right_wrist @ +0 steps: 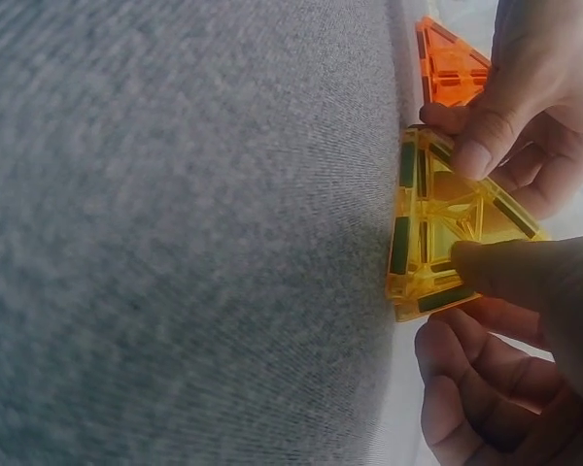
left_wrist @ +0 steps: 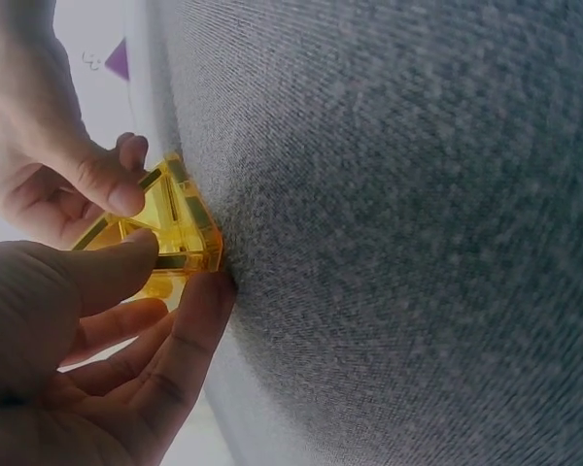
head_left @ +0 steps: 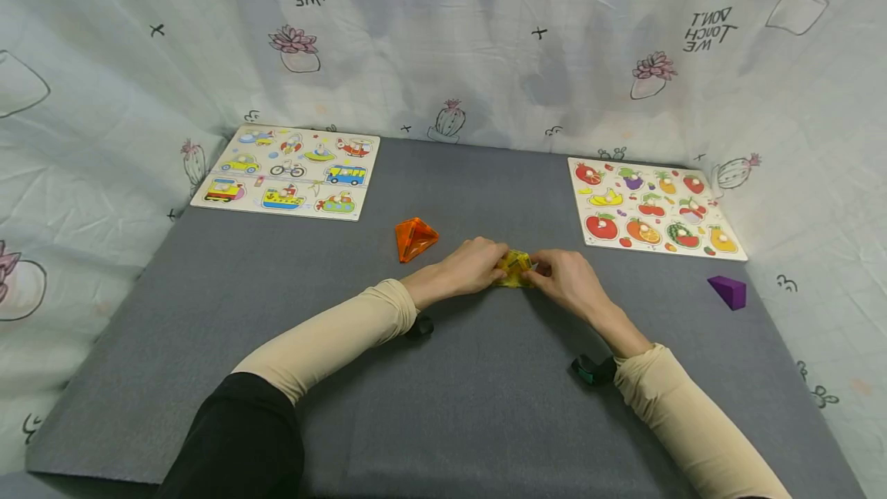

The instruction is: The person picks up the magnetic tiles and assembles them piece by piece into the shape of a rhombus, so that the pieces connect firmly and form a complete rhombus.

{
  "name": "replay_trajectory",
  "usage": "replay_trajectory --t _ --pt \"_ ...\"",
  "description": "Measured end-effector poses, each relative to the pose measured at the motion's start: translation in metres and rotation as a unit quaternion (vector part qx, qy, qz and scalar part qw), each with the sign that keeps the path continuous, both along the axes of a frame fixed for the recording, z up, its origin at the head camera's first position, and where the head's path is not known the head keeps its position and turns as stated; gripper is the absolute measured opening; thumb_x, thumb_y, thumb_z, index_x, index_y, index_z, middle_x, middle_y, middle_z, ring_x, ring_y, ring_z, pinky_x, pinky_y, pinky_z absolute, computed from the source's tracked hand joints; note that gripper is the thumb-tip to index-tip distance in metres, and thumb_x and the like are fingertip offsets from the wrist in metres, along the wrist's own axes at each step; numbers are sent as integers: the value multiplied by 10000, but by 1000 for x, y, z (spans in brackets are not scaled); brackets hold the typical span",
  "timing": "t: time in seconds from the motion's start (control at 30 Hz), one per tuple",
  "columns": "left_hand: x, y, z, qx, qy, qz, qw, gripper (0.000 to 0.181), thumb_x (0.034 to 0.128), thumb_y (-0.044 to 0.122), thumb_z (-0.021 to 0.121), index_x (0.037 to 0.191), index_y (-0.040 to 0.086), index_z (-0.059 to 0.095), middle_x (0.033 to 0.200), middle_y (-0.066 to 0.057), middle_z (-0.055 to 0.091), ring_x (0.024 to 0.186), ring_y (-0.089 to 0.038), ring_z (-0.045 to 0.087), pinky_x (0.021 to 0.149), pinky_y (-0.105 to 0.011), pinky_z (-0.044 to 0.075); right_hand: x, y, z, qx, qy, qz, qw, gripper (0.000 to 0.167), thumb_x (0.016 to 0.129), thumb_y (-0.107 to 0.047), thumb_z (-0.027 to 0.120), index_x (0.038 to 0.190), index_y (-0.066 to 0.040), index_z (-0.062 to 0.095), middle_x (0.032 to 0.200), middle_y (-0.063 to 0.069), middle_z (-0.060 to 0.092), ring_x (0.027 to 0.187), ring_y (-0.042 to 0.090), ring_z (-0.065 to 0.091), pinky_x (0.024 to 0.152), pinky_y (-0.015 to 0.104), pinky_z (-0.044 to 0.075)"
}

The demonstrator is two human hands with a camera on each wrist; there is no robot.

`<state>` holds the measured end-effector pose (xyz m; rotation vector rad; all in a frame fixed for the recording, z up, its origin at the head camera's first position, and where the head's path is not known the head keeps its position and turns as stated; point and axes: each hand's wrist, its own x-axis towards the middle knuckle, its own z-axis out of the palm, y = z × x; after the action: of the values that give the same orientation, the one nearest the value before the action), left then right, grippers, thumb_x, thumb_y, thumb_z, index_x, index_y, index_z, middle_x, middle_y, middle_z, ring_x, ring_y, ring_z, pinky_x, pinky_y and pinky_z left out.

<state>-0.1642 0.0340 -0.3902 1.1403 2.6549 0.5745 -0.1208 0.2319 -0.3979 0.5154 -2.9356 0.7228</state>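
Left fingers pinching a translucent yellow triangular piece, right fingers pinching its other side, thumbs against it

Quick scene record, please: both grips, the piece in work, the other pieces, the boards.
Left grip: pinches the yellow piece on its left side
Right grip: pinches its right side
Yellow piece: translucent, dark strips along its edges
Orange piece: on the grey table, left of the yellow piece
Vehicle board: far left
Fruit board: far right
Purple piece: near the table's right edge
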Motion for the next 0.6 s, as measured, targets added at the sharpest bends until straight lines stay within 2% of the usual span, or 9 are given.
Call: replay_trajectory --t 0.4,0.5,0.6 --pt "-2 0 -2 -20 -158 63 9999 314 950 214 649 1204 30 635 1091 -113 706 904 -191 689 757 -305 565 0 1 1 43 -52 3 10000 257 859 -216 751 1031 -26 740 811 77 735 682 165 666 610 355 534" --pt "-2 -3 1 56 -314 74 9995 339 965 240 628 1231 30 622 1096 -114 698 840 -162 680 701 -266 554 0 1 4 -17 -10 -50 10000 299 884 -260 723 1080 -34 729 827 75 720 694 172 655 616 359 527" --pt "-4 -9 8 178 -410 123 9989 355 979 256 606 1247 24 617 1084 -113 698 777 -145 677 657 -243 549 -1 2 8 -214 89 14 9997 356 906 -269 700 1176 -37 689 916 97 701 750 193 651 652 369 528"
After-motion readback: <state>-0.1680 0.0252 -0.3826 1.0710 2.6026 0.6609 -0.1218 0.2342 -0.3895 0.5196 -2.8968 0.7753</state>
